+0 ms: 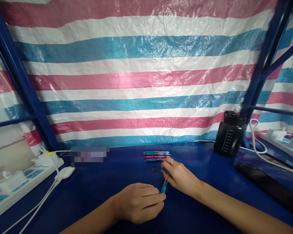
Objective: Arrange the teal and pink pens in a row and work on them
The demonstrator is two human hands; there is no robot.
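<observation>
1. The thing to look at here is the blue pen (164,188) - it sits right between the two hands, above the blue tabletop (200,162), with its long axis tilted from about 1 o'clock down to 7 o'clock.
2. The right hand (180,177) is the closer one, coming in from 4 o'clock. It's only partly closed, and it looks to be pinching the clear upper part of the pen.
3. The left hand (138,203) sits at the pen's 8 o'clock, loosely curled, right up against the pen's low end - can't tell if it actually has hold of it.
4. Further out at 12 o'clock, there's a row of pens (156,156) lying side by side, crosswise, with some small dark bits (154,169) just below them.
</observation>
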